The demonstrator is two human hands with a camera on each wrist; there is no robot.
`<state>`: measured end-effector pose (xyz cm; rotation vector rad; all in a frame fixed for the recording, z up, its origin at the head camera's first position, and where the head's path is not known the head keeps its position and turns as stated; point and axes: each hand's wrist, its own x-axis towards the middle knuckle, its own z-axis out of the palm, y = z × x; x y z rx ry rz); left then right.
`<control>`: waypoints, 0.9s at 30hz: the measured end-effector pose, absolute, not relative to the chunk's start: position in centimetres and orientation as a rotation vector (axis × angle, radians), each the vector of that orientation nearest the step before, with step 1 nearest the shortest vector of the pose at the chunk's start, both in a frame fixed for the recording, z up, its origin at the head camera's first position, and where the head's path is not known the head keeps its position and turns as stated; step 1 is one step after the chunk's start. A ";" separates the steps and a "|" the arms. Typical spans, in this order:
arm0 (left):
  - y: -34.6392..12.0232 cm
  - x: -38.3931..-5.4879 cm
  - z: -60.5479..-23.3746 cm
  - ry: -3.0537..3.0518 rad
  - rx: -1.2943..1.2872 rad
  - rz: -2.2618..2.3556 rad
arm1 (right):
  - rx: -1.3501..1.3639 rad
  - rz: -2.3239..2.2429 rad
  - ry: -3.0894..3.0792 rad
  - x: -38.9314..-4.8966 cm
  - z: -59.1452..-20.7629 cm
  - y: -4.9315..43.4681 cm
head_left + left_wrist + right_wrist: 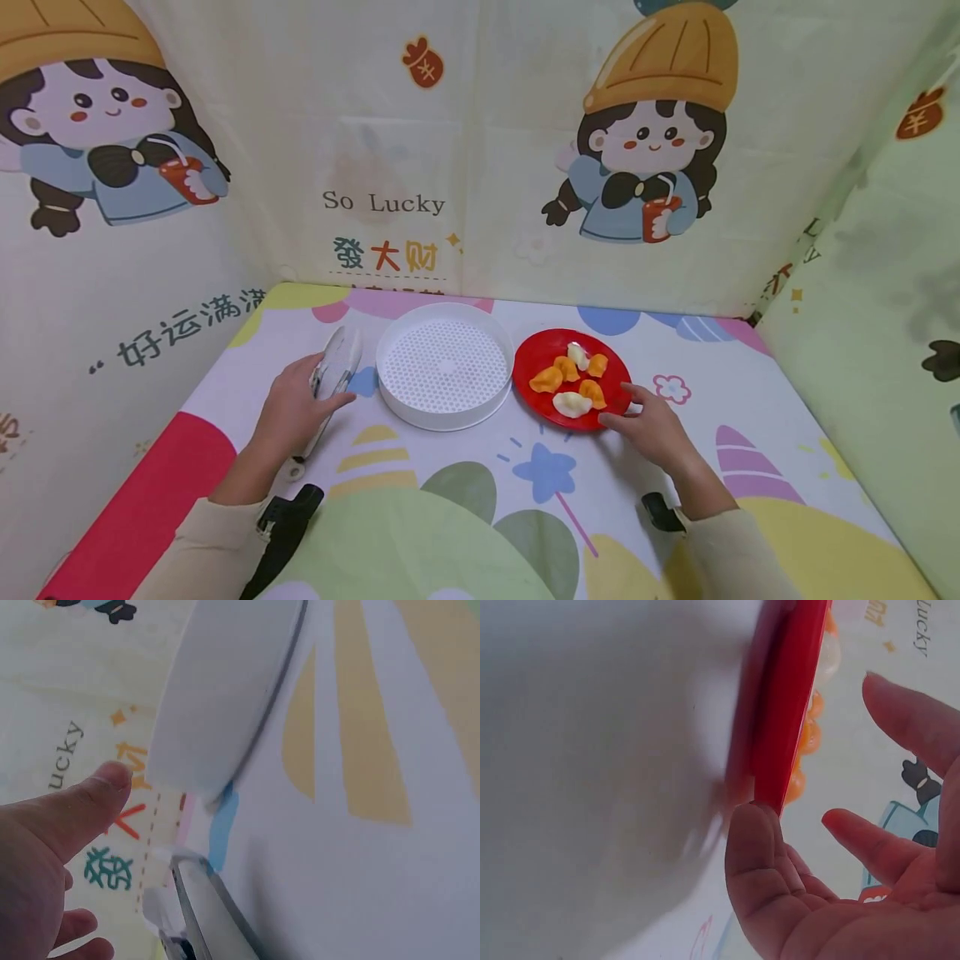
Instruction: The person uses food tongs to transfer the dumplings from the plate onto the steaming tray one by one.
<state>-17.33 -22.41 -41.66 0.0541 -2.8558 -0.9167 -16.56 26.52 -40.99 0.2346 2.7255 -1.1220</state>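
Observation:
My left hand (292, 404) is at the left of the table, its thumb stretched out, beside a pair of white tongs (342, 358) with metal edges and a ring at the near end. In the left wrist view the tongs (214, 907) lie past the thumb and fingers, with a gap between. My right hand (656, 429) is at the right edge of a red plate (536, 358), thumb and fingers spread. Seen from the right wrist, curved fingertips (754, 832) are right at the plate's rim. Several orange and white dumplings (572, 405) lie on the plate.
Between the tongs and the plate stands a round white steamer tray (442, 417) with a perforated base, its side close against the plate. A printed cloth (465, 533) covers the table. Printed curtains (487, 167) rise behind the table and at both sides.

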 end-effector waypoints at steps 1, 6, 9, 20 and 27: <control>-22.6 -17.4 -41.8 -2.859 0.073 -0.926 | 0.241 -1.121 2.721 -16.6 -41.0 26.6; -23.2 -17.5 -42.3 -2.915 0.166 -0.957 | 0.277 -1.127 2.692 -16.9 -41.2 26.8; -23.3 -17.5 -42.4 -2.959 0.215 -0.975 | 0.293 -1.155 2.658 -17.1 -41.3 27.0; -24.1 -17.9 -43.3 -3.018 0.296 -1.065 | 0.309 -1.269 2.542 -17.3 -42.0 27.3; -24.2 -18.1 -43.7 -3.027 0.300 -1.070 | 0.328 -1.294 2.523 -17.3 -42.0 27.4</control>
